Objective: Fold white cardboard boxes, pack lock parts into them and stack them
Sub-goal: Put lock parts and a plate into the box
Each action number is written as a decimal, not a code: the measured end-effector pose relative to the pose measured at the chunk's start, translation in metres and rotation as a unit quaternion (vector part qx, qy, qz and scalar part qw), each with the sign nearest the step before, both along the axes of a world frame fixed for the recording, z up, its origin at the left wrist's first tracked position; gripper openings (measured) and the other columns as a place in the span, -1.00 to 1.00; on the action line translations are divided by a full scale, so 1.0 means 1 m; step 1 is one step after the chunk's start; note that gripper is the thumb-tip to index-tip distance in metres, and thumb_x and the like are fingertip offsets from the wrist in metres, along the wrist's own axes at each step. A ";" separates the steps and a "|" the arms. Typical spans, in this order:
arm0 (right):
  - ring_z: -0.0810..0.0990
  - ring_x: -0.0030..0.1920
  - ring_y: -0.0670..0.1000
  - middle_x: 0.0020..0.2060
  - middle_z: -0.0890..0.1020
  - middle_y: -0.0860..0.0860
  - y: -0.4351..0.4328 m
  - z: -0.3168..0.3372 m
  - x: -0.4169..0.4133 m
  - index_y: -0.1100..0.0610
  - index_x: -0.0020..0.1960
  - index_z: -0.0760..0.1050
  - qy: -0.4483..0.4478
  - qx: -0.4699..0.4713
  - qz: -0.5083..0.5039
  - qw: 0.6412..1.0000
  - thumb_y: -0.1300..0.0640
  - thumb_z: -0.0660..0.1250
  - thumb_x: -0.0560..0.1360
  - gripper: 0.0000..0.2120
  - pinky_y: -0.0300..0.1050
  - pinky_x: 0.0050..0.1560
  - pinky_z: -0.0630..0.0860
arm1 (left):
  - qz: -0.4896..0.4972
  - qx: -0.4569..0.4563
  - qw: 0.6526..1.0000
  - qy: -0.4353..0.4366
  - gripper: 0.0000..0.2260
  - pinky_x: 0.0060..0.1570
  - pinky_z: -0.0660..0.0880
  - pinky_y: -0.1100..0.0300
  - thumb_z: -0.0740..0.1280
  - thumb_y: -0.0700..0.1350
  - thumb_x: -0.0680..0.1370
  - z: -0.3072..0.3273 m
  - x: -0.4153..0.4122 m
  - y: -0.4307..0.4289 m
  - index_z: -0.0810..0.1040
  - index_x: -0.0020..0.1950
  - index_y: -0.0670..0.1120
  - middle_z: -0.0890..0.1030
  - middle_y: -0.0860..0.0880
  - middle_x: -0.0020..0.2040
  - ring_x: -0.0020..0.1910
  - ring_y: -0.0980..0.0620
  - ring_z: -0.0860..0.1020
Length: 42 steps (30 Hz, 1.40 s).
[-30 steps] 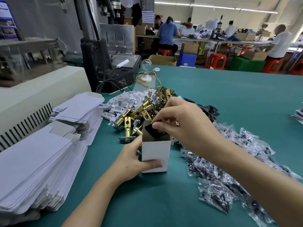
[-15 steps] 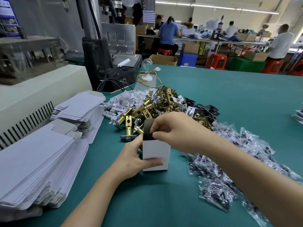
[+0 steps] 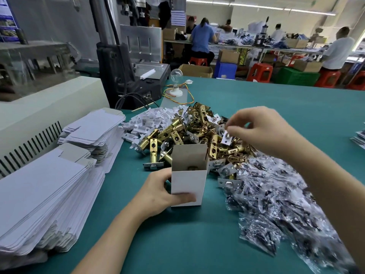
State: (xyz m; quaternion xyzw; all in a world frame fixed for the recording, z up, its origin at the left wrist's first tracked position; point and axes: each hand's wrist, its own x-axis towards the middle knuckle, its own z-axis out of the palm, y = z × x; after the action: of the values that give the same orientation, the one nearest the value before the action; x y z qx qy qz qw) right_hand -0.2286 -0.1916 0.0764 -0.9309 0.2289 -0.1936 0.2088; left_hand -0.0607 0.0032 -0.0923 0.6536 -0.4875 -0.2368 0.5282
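An upright white cardboard box [image 3: 187,182] stands open-topped on the green table, with a brass part showing inside. My left hand [image 3: 158,191] grips its lower left side, thumb across the front. My right hand [image 3: 258,128] hovers over the heap of brass latch parts [image 3: 183,133], pinching a small silver metal plate [image 3: 226,137] at its fingertips. Clear bags of screws [image 3: 276,196] lie heaped to the right of the box.
Stacks of flat white box blanks [image 3: 45,188] fill the left side, with more blanks [image 3: 92,128] behind. Small white cardboard inserts [image 3: 150,120] lie behind the latches. A beige machine [image 3: 49,103] and a black press [image 3: 126,62] stand at the back left. People work at far benches.
My right hand has left the top of the box, moved up and right over the parts heap and picked up a silver plate. The left hand still holds the box.
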 end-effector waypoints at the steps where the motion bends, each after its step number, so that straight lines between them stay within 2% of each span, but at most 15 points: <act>1: 0.62 -0.30 -0.26 -0.20 0.69 -0.17 -0.009 -0.003 -0.003 -0.08 -0.08 0.67 0.071 -0.028 -0.005 0.997 0.06 0.44 0.57 -0.93 -0.25 -0.16 0.60 | -0.001 -0.002 1.000 0.003 -0.59 0.09 0.62 0.24 0.64 0.20 0.30 0.001 -0.001 0.000 0.65 0.12 0.39 0.72 0.22 0.10 0.10 0.21 0.67; 4: 0.62 -0.11 -0.23 -0.13 0.68 -0.19 -0.015 -0.023 -0.006 -0.09 -0.03 0.69 0.221 -0.074 0.016 0.972 0.02 0.47 0.55 -0.97 -0.10 0.05 0.63 | -0.003 -0.008 1.000 0.004 -0.58 0.08 0.59 0.29 0.64 0.18 0.29 0.004 -0.001 0.000 0.66 0.10 0.40 0.72 0.22 0.10 0.11 0.23 0.67; 9: 0.49 -0.10 -0.22 -0.08 0.49 -0.19 -0.008 -0.038 -0.012 -0.23 -0.13 0.58 0.198 -0.144 0.032 0.969 -0.11 0.50 0.49 -0.90 -0.10 -0.05 0.53 | -0.001 -0.004 1.000 0.001 -0.59 0.08 0.60 0.23 0.64 0.20 0.28 0.004 -0.001 0.000 0.66 0.08 0.39 0.72 0.22 0.09 0.09 0.21 0.66; 12: 0.51 -0.05 -0.21 -0.06 0.48 -0.26 0.004 -0.037 -0.022 -0.27 -0.07 0.57 0.235 -0.165 0.078 0.955 -0.20 0.47 0.49 -0.91 -0.14 0.03 0.56 | -0.003 0.000 1.000 0.002 -0.60 0.08 0.60 0.20 0.64 0.20 0.29 0.003 -0.001 -0.001 0.67 0.08 0.37 0.72 0.19 0.09 0.08 0.20 0.66; 15: 0.48 0.03 -0.15 -0.02 0.52 -0.24 0.024 -0.052 -0.027 -0.17 0.08 0.61 0.314 -0.202 0.133 0.918 -0.28 0.43 0.47 -0.73 -0.17 0.11 0.51 | 0.004 0.003 1.000 0.010 -0.61 0.07 0.61 0.18 0.65 0.20 0.27 0.003 -0.001 -0.002 0.68 0.06 0.35 0.73 0.16 0.06 0.06 0.19 0.68; 19: 0.41 0.09 -0.01 0.03 0.53 -0.10 0.035 -0.077 -0.031 -0.02 0.11 0.56 0.364 -0.300 0.130 0.872 -0.31 0.39 0.48 -0.59 -0.06 0.10 0.35 | 0.002 0.007 1.000 0.009 -0.61 0.09 0.63 0.10 0.66 0.20 0.28 0.002 -0.002 -0.001 0.69 0.07 0.33 0.73 0.15 0.07 0.07 0.15 0.68; 23: 0.41 0.10 0.03 0.07 0.53 -0.05 0.037 -0.086 -0.030 0.04 0.16 0.55 0.365 -0.323 0.128 0.864 -0.16 0.37 0.56 -0.68 -0.02 0.12 0.36 | -0.001 0.004 1.000 0.008 -0.61 0.11 0.62 0.09 0.65 0.20 0.29 0.005 -0.003 0.000 0.69 0.09 0.32 0.73 0.16 0.09 0.09 0.16 0.67; 25: 0.39 0.06 0.04 0.04 0.54 -0.04 0.038 -0.089 -0.028 0.06 0.12 0.57 0.353 -0.338 0.129 0.863 0.00 0.30 0.62 -0.82 -0.02 0.03 0.30 | -0.002 0.008 1.000 0.013 -0.60 0.14 0.62 0.05 0.65 0.20 0.29 0.005 -0.003 0.000 0.69 0.09 0.33 0.73 0.15 0.09 0.11 0.14 0.67; 27: 0.35 0.00 0.02 -0.02 0.54 -0.06 0.037 -0.092 -0.027 0.05 0.05 0.58 0.335 -0.343 0.122 0.869 0.10 0.21 0.62 -0.83 -0.02 -0.03 0.24 | 0.001 0.010 1.000 0.016 -0.60 0.16 0.62 -0.01 0.65 0.19 0.28 0.005 -0.002 0.000 0.69 0.09 0.32 0.73 0.14 0.09 0.11 0.11 0.68; 30: 0.40 0.00 -0.04 -0.08 0.51 -0.14 0.032 -0.085 -0.027 -0.04 -0.05 0.57 0.284 -0.302 0.100 0.904 0.05 0.21 0.57 -0.84 -0.09 -0.01 0.30 | 0.001 0.016 1.000 0.022 -0.59 0.15 0.63 0.01 0.65 0.21 0.27 0.004 -0.002 -0.001 0.68 0.09 0.33 0.73 0.14 0.09 0.10 0.12 0.68; 32: 0.50 -0.05 -0.11 -0.14 0.54 -0.18 0.028 -0.072 -0.027 -0.06 -0.12 0.57 0.215 -0.201 0.075 0.953 0.03 0.28 0.57 -0.87 -0.18 0.00 0.45 | 0.003 0.019 1.000 0.020 -0.58 0.13 0.63 0.06 0.64 0.22 0.27 0.003 -0.001 -0.001 0.67 0.09 0.35 0.73 0.16 0.07 0.09 0.15 0.68; 34: 0.58 -0.18 -0.15 -0.24 0.61 -0.14 0.025 -0.056 -0.026 -0.06 -0.17 0.56 0.124 -0.033 0.026 0.991 0.10 0.38 0.56 -0.86 -0.23 -0.11 0.58 | 0.009 0.019 1.000 0.019 -0.57 0.13 0.62 0.10 0.63 0.22 0.26 0.002 -0.001 -0.001 0.66 0.10 0.38 0.73 0.18 0.07 0.10 0.17 0.68; 36: 0.60 -0.30 -0.16 -0.30 0.67 -0.11 0.022 -0.040 -0.027 0.00 -0.17 0.61 -0.006 0.070 -0.003 0.998 0.18 0.42 0.53 -0.87 -0.30 -0.25 0.56 | 0.013 0.017 1.000 0.020 -0.55 0.13 0.63 0.13 0.63 0.21 0.25 0.002 -0.001 -0.002 0.64 0.11 0.42 0.73 0.20 0.08 0.11 0.18 0.68; 39: 0.66 -0.29 -0.14 -0.28 0.72 -0.08 0.027 -0.019 -0.023 0.05 -0.11 0.65 -0.163 0.119 0.003 0.979 0.23 0.42 0.54 -0.89 -0.35 -0.28 0.51 | 0.019 0.011 1.000 0.023 -0.52 0.08 0.66 0.14 0.64 0.22 0.24 0.003 -0.002 -0.002 0.62 0.11 0.47 0.73 0.20 0.09 0.10 0.14 0.69; 42: 0.68 -0.24 -0.03 -0.27 0.71 -0.07 0.047 -0.011 -0.005 0.05 -0.05 0.67 -0.155 0.057 0.065 0.984 0.22 0.45 0.54 -0.91 -0.12 -0.15 0.60 | 0.032 0.011 0.999 0.028 -0.49 -0.02 0.69 0.00 0.66 0.24 0.22 0.003 -0.001 -0.002 0.61 0.12 0.46 0.73 0.15 0.08 0.04 0.00 0.71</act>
State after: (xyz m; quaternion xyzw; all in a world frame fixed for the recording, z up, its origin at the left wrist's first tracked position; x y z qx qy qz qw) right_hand -0.2334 -0.1447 0.0654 -0.8889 0.1436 -0.3082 0.3069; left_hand -0.0621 0.0012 -0.0896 0.6675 -0.4486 -0.2434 0.5422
